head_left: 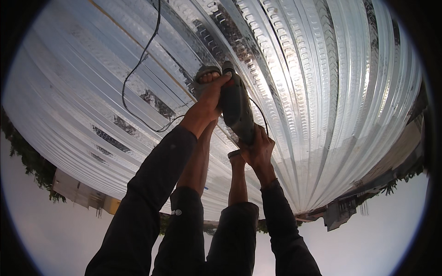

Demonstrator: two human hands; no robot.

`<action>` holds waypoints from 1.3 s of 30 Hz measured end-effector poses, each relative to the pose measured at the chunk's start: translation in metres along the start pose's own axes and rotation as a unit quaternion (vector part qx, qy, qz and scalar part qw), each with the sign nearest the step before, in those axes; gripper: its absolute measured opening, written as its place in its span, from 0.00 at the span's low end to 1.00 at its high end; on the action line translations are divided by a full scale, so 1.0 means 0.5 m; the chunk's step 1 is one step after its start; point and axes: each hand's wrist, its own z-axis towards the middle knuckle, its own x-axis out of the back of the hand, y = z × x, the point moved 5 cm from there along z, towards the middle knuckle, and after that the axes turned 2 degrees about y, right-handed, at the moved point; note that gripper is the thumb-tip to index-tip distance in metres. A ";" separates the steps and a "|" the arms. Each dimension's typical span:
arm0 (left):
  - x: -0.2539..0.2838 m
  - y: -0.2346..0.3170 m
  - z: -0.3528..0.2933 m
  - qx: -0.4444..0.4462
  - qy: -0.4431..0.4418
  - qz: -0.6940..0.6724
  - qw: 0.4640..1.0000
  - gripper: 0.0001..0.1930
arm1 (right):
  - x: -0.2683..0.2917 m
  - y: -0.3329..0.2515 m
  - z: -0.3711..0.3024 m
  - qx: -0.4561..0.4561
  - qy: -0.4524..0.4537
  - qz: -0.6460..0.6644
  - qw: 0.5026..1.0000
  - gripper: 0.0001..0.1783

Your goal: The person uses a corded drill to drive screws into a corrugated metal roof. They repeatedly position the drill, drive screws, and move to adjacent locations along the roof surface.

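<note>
A dark power drill (235, 103) is held over ribbed metal decking, its chuck (228, 66) pointing away from me. My left hand (212, 97) grips the drill's left side near the front, its thumb lying along the body; its other fingers are largely hidden. At the back end, my right hand (259, 149) is closed around the rear of the drill. Toes in a dark sandal (202, 71) show just beyond my left hand. Whether the drill's tip touches the metal cannot be made out.
Silvery ribbed metal sheets (317, 92) spread all around beneath me, with dark patches (159, 105). A thin black cable (123, 87) loops across them on the left. A narrow yellowish line (133, 39) runs along a sheet. Trees (34, 163) and buildings (340, 214) stand beyond the edges.
</note>
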 end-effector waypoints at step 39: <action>-0.148 0.024 -0.248 -0.264 0.176 0.359 0.878 0.31 | 0.006 -0.085 0.145 -0.109 -0.214 -0.227 0.944 0.21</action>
